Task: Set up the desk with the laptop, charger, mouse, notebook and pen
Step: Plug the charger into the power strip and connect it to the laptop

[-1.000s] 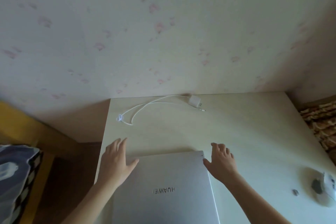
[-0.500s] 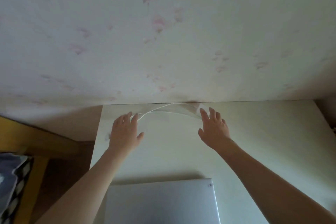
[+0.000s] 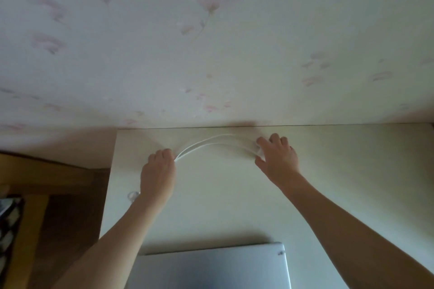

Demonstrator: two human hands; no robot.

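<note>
A white charger cable arcs in a doubled loop near the back of the pale desk. My left hand is closed on the cable's left part. My right hand grips its right end, where the white plug block is mostly hidden under my fingers. The cable's small looped end lies on the desk beside my left wrist. A closed silver laptop lies flat at the near edge, between my forearms. Mouse, notebook and pen are out of view.
The desk's back edge meets a floral wallpapered wall. Off the desk's left edge there is wooden floor, a yellow furniture piece and a checked fabric item.
Both hands left the laptop, reached to the back of the desk and closed on the charger cable. The view tilted up and left, so the mouse dropped out of sight.
</note>
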